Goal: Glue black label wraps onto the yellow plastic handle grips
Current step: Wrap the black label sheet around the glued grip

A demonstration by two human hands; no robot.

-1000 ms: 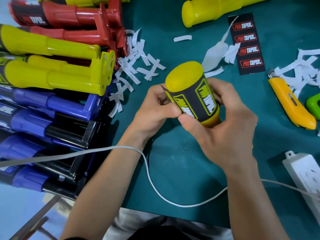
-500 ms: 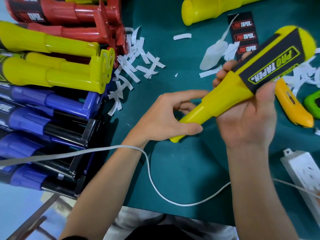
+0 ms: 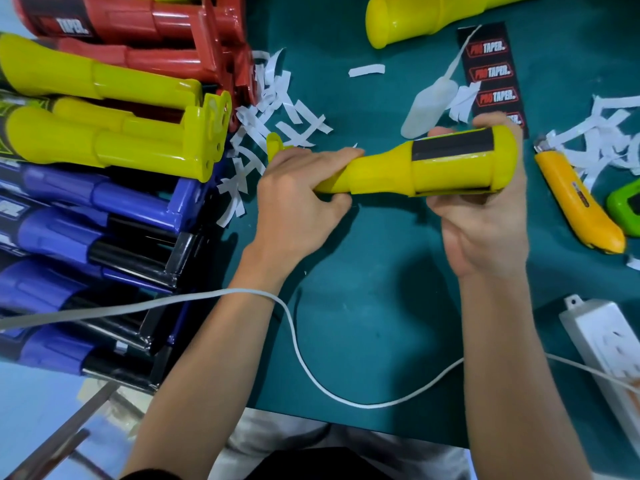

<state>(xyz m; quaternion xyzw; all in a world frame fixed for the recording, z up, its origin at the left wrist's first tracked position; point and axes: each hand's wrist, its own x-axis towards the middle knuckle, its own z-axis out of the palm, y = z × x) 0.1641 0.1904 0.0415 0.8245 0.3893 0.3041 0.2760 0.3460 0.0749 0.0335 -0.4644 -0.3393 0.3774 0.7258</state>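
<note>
A yellow handle grip [image 3: 388, 169] lies level above the green mat, its thick end to the right. A black label wrap [image 3: 453, 147] runs around that thick end, with its two edges apart and bare yellow plastic showing between them. My left hand [image 3: 298, 199] grips the narrow end. My right hand [image 3: 485, 216] holds the thick end from below, fingers curled over the far side and thumb under the wrap. A strip of black labels [image 3: 493, 72] with red lettering lies behind. A small glue bottle [image 3: 429, 105] lies beside it.
Stacked yellow [image 3: 104, 133], red [image 3: 138, 26] and blue [image 3: 86, 209] handles fill the left. Another yellow handle [image 3: 426, 15] lies at the top. A yellow utility knife [image 3: 578, 206], green object [image 3: 627, 206], power strip [image 3: 602, 344], white cable [image 3: 298, 344] and paper scraps [image 3: 273, 112] sit on the mat.
The handle swung down from a steep tilt to level and rolled, so the printed side of the wrap now faces away. My left hand closed around the narrow end.
</note>
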